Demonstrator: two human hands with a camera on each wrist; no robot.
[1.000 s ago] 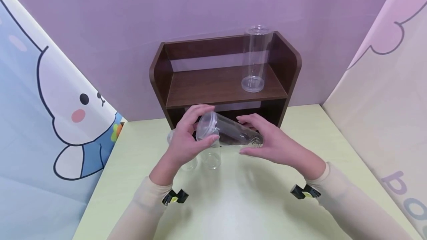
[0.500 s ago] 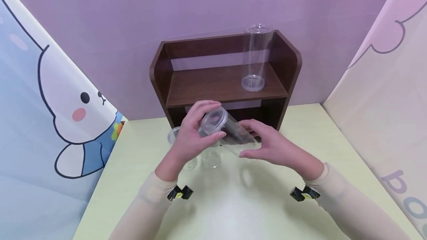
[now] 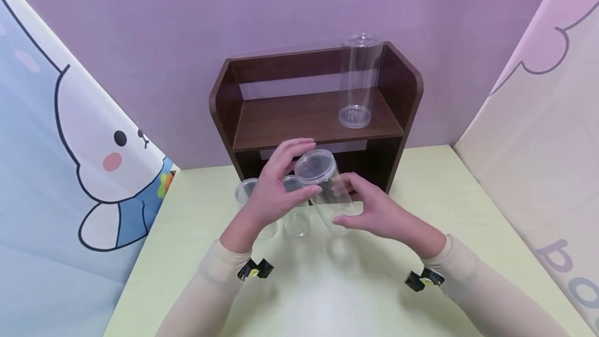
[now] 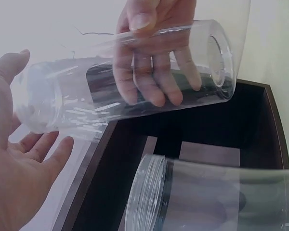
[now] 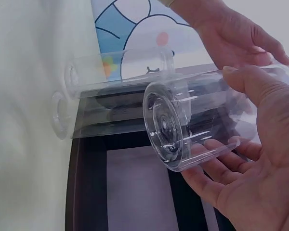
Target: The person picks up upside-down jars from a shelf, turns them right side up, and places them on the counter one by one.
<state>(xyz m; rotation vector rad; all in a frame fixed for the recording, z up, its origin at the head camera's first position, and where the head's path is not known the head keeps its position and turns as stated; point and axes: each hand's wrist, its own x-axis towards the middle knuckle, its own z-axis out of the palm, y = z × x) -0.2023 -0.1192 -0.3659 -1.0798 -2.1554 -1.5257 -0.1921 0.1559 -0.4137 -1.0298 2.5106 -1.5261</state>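
Note:
Tilted in the air, a clear lidded plastic jar (image 3: 333,191) lies between both hands, lid end toward the upper left. My left hand (image 3: 273,191) spans its lid, thumb (image 4: 17,65) on one side and fingers on the other. Around the lower body my right hand (image 3: 376,212) grips it, thumb on the near side; in the right wrist view the ringed base (image 5: 164,126) faces the camera beside the right hand's fingers (image 5: 207,185). Behind the left hand, two similar jars stand on the table: one (image 3: 297,222) partly covered by the held jar, another (image 3: 245,190) mostly hidden.
A dark brown two-tier shelf (image 3: 281,118) stands at the back of the pale table (image 3: 164,254). On its upper right stands a tall clear jar (image 3: 360,79). Printed cloth panels (image 3: 89,170) rise at both sides, with a purple backdrop behind.
The held jar has swung from nearly lying sideways toward upright, its base dropping and its lid moving right. The left hand has shifted right with the lid; the right hand has moved slightly left.

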